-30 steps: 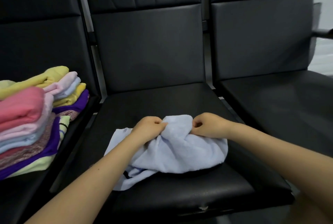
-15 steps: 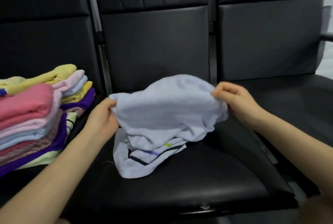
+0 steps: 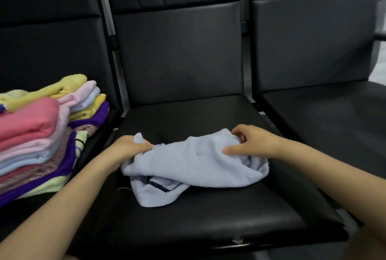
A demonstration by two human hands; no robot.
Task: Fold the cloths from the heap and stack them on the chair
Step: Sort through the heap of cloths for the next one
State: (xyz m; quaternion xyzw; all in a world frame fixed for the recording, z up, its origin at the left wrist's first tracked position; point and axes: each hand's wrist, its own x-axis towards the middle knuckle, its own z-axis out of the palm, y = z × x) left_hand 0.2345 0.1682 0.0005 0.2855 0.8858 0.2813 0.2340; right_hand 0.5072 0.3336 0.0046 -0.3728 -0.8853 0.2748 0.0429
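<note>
Item: pale blue cloth (image 3: 194, 163), terry-like, with a dark corded stripe showing at its lower fold. It lay rumpled on the seat of the middle chair (image 3: 208, 218), toward the front half of the cushion, not yet flattened. Its long axis ran left to right across the seat, roughly square to the person's line of sight, with a loose flap hanging toward the near edge.

Grips: the left hand (image 3: 129, 149) was closed round the cloth's left end, a corner poking up above the knuckles. The right hand (image 3: 250, 142) was curled on the right end, thumb pressed on top and fingers tucked into the bunched fabric. Each hand held one end, so the cloth lay between them; neither was nearer its middle than the other.

Judgement: the next move probably turned on drawing the two ends apart along that left-right axis to spread the cloth flat before folding. The tucked-under flap could stay creased if not shaken out.

Adjacent: a stack of folded cloths (image 3: 41, 134) in pink, yellow, purple and pale blue sat on the left chair (image 3: 62, 50), nearer the left hand. The right chair (image 3: 323, 113) stood beside the right arm.
</note>
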